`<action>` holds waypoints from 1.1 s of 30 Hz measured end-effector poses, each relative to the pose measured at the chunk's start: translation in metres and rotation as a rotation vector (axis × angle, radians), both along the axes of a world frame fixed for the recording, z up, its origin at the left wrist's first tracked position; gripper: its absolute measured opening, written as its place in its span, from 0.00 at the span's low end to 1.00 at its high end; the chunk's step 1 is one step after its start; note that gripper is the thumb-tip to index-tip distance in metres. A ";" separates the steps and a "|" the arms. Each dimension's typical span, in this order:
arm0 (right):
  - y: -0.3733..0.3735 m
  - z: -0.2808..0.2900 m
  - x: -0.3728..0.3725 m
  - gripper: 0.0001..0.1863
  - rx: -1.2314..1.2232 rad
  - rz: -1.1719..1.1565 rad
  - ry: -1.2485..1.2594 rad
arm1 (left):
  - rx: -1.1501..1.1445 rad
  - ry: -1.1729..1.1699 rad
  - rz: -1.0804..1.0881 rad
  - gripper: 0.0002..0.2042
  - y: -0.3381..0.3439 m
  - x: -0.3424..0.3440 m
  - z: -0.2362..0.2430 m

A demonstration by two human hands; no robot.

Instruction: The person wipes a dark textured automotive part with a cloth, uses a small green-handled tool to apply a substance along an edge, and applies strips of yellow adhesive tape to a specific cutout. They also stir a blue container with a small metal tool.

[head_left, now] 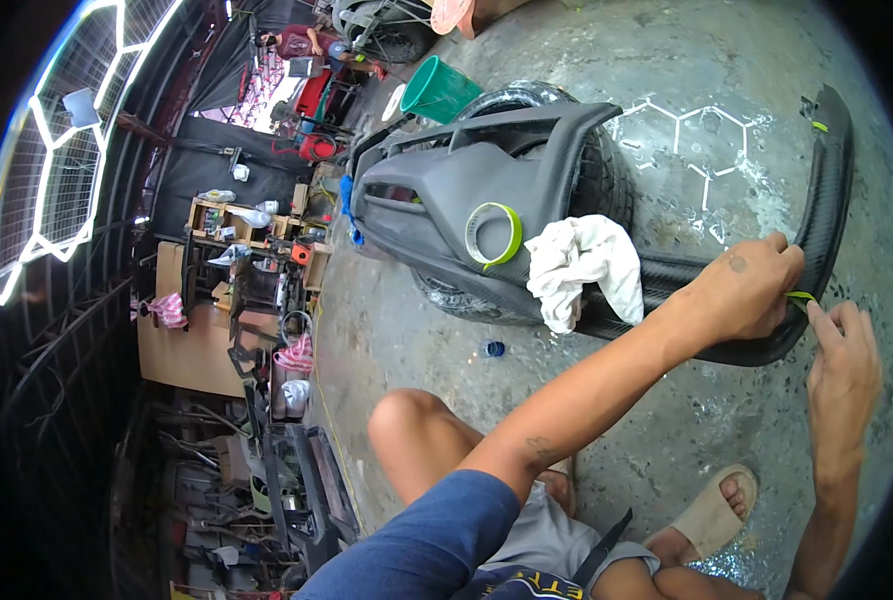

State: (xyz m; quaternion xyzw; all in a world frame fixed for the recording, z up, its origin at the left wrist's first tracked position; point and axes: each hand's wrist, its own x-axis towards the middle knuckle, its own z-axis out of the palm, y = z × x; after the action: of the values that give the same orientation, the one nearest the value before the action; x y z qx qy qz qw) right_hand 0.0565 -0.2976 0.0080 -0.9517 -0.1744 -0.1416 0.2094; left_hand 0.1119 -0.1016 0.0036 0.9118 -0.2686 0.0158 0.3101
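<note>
A matte black vehicle (pixel 487 190) with carbon-patterned panels stands before me, its curved black bumper bar (pixel 835 190) reaching round to the right. My left hand (pixel 752 285) is closed at the bar's near corner, its curled fingers partly hidden. A short strip of yellow-green tape (pixel 801 296) comes out beside it. Thumb and finger of my right hand (pixel 847 350) pinch the outer end of that strip. On the bodywork a roll of yellow-green tape (pixel 494 235) stands on edge. Next to it a crumpled white cloth (pixel 585 268) drapes over the bar.
A small dark blue cap (pixel 494 349) lies on the wet-looking concrete floor. Beyond the vehicle is a green bucket (pixel 438 92). Shelves with tools and parts (pixel 257 225) line the left side. A person in a red shirt (pixel 302 42) is far off, near red machinery.
</note>
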 end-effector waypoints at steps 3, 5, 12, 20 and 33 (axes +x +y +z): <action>0.002 0.000 0.000 0.18 -0.018 0.000 -0.016 | -0.028 -0.001 -0.019 0.09 0.003 -0.001 0.002; 0.003 0.000 -0.001 0.18 -0.019 -0.004 -0.018 | -0.030 0.001 -0.018 0.10 0.003 -0.002 0.004; 0.003 0.002 -0.004 0.19 -0.020 -0.013 0.000 | -0.008 0.043 -0.065 0.13 0.003 -0.006 0.018; 0.002 0.004 -0.005 0.18 0.008 0.000 0.026 | -0.039 -0.017 -0.092 0.16 0.005 -0.009 0.008; -0.002 0.004 -0.004 0.16 0.017 0.020 0.058 | -0.132 -0.056 -0.054 0.07 0.003 -0.011 0.006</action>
State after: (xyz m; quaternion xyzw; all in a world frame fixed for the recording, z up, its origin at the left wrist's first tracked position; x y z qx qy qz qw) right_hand 0.0528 -0.2999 0.0125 -0.9517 -0.1766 -0.1134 0.2241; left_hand 0.1009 -0.0989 0.0100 0.8811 -0.2999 0.0506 0.3621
